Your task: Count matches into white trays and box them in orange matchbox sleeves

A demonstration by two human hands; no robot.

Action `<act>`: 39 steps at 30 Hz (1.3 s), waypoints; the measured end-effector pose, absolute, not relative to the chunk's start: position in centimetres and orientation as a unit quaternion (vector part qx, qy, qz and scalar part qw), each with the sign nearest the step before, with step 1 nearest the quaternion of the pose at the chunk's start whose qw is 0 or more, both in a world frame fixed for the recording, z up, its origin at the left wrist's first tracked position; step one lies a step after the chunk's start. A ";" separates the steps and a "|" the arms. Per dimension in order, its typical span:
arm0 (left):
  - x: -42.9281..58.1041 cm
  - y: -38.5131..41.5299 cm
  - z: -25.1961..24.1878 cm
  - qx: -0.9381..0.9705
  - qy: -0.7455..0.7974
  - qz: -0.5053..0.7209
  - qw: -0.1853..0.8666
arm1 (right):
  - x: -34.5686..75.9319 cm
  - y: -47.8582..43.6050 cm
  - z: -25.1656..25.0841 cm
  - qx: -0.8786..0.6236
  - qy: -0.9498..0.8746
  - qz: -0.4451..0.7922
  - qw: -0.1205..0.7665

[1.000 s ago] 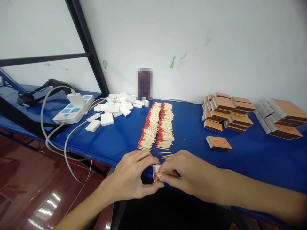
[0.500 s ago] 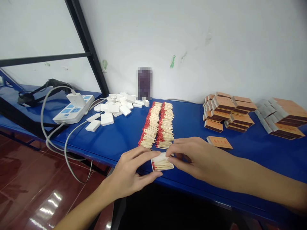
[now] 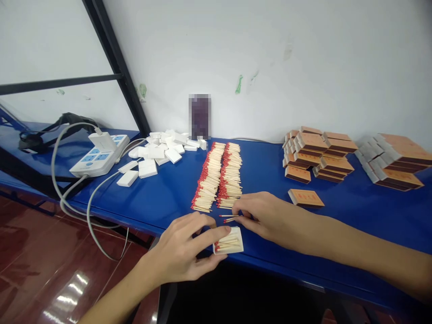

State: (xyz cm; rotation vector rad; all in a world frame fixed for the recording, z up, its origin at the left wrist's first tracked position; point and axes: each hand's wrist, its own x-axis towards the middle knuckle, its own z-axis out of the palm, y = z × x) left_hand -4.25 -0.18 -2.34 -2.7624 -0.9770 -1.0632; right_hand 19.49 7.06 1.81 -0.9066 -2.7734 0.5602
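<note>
Between its thumb and fingers, my left hand grips a small white matchbox tray at the table's front edge. Several red-tipped matches lie inside that tray. My right hand pinches a few matches just behind the tray, their red heads pointing left. Two long rows of matches stretch away behind my hands, a left row and a right row. To the right of my right hand lies a single orange matchbox cover.
White trays are heaped at the left, near a power strip with looping cables. Orange matchbox covers are stacked at the right, with filled-looking boxes beyond. A blurred dark object leans on the wall.
My left hand has drawn the tray slightly toward me. My right hand has left the tray and now holds a few matches behind it. The view has shifted a little.
</note>
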 end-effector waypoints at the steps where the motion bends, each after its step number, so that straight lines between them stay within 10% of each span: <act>1: -4.2 -0.1 -2.4 -0.882 -0.314 -0.351 0.008 | 19.5 7.0 1.9 -0.310 -0.927 0.193 0.082; 39: -3.6 -0.1 -2.0 -0.833 -0.398 -0.383 -0.031 | 18.9 5.2 3.6 -0.250 -0.938 0.231 0.059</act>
